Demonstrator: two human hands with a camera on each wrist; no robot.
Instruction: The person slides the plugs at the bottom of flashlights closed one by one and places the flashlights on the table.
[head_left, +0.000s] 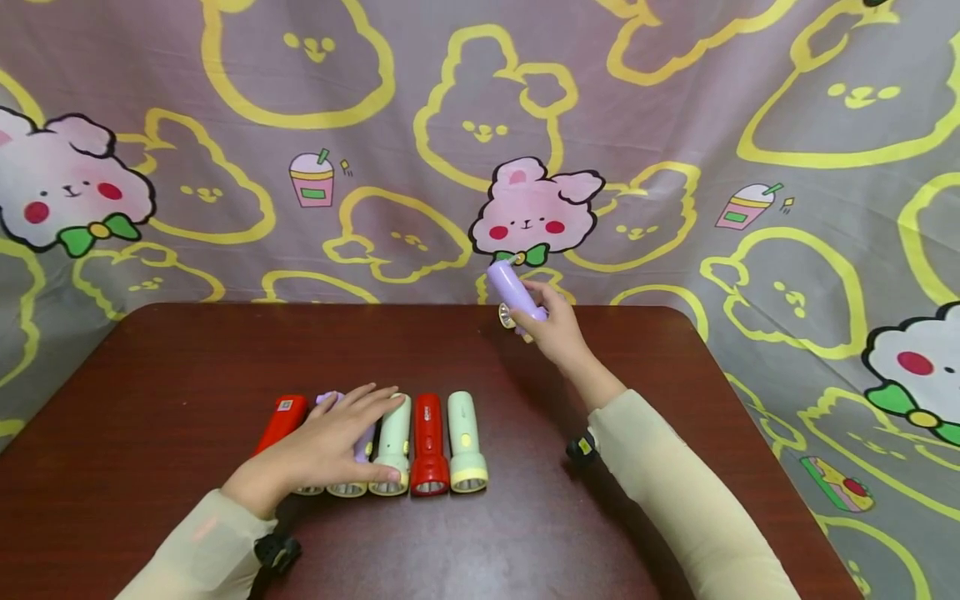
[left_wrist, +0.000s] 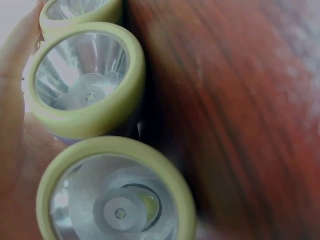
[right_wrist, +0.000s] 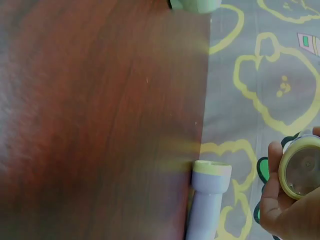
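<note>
Near the far table edge, my right hand [head_left: 555, 325] grips a purple flashlight [head_left: 512, 289], raised and tilted with its plain end up and left. A clear lens [head_left: 506, 316] shows below it. In the right wrist view the hand [right_wrist: 282, 212] holds a cream-rimmed flashlight [right_wrist: 302, 162], lens towards the camera. My left hand [head_left: 322, 446] lies spread, fingers nearly straight, over flashlights in a row. Its thumb rests by the head of a pale green flashlight [head_left: 392, 437]; purple ones beneath are partly hidden. Cream-rimmed lenses [left_wrist: 87, 75] fill the left wrist view.
Right of my left hand lie a red flashlight [head_left: 429, 442] and another pale green flashlight [head_left: 467, 433]. Another red flashlight [head_left: 285, 417] pokes out left. The right wrist view shows a purple flashlight [right_wrist: 210, 200] overlapping the table edge. A patterned cloth [head_left: 420, 150] hangs behind the brown table [head_left: 187, 367].
</note>
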